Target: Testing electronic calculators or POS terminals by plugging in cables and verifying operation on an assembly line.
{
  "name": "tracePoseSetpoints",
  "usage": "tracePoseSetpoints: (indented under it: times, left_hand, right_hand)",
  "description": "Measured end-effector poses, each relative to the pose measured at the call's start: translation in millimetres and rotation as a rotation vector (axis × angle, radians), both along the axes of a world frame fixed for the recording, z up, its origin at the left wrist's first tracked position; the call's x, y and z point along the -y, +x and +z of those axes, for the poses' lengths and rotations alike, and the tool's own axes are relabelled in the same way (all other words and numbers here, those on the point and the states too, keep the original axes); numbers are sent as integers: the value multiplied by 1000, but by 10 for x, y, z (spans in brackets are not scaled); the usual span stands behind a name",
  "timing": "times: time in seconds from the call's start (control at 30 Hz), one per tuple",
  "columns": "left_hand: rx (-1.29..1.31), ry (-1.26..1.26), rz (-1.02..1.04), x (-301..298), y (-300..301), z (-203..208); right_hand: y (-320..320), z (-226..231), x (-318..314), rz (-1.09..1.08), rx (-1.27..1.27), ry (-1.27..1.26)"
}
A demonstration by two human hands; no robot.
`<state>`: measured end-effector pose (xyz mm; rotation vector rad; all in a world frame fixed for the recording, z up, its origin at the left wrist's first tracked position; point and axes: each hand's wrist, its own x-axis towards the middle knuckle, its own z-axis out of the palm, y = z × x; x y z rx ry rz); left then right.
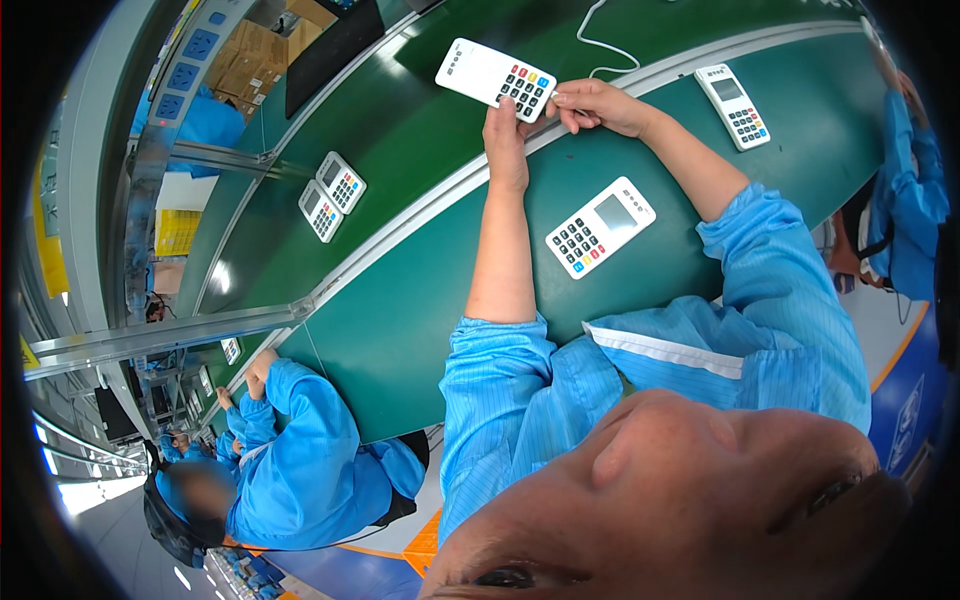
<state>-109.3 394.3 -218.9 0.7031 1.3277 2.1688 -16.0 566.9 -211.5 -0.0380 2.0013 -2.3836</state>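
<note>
Hands (506, 150) at keypad end (527, 92) of terminal (482, 70)

Keypad legends on the white handheld terminal (497, 78) and on the second terminal (601, 228), flat on the tabletop (400, 300): present, too small to read. White marking (907, 415) on blue floor (915, 360), right: distorted, illegible. No wording readable.

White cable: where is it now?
In the head view, the white cable loops right of centre near the top, just above the right hand and right of the held terminal.
</note>
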Motion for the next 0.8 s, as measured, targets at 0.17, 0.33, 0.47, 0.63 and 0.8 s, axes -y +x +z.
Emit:
tracePoseSetpoints:
  times: [0.17,0.33,0.47,0.63,0.8]
  left_hand:
    - [290,279,-140,-6,41,115]
    - [499,451,-89,30,23,109]
    - [641,535,-90,115,-257,117]
    - [622,445,308,646,-772,171]
    - [411,-130,-323,675,-578,51]
  right_hand:
    - [76,39,150,62,-2,-51]
    - [115,55,423,88,95,-74]
    - [296,83,623,24,167,-77]
    - [768,120,197,-440,-10,453]
    - [1135,212,-792,-1111,-35,1458]
